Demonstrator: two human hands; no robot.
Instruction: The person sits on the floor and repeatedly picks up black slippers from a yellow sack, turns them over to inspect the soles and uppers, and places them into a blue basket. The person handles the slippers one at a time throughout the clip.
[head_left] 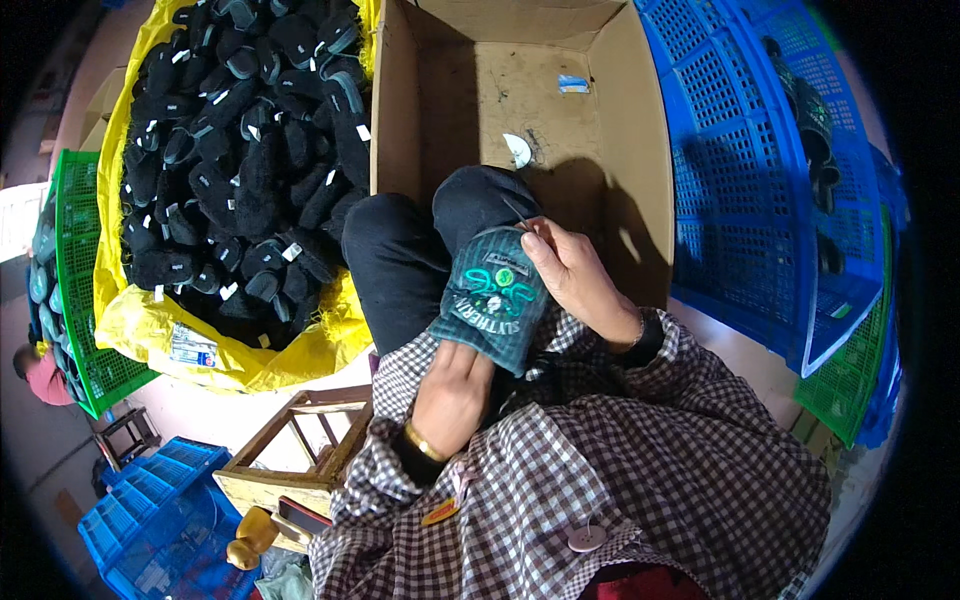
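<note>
Over my knees I hold a dark green fabric slipper upper [492, 300] with a ribbed pattern, bright green embroidery and pale stitched lettering. My left hand [452, 398] has its fingers tucked into the open lower end, so their tips are hidden. At the upper right edge, my right hand [580, 275] is closed, thumb pressed against the fingers. A thin, dark, pointed tool [516, 213] sticks out beside that thumb, over the top of the upper; the rest of it is hidden in the hand.
A yellow sack [110, 235] full of black fuzzy slippers [235, 150] stands left; a cardboard box [635, 120] with scraps lies ahead. Blue crates [735, 190] line the right. A wooden stool [265, 475] and blue basket [150, 510] are lower left. Another person [48, 377] is at far left.
</note>
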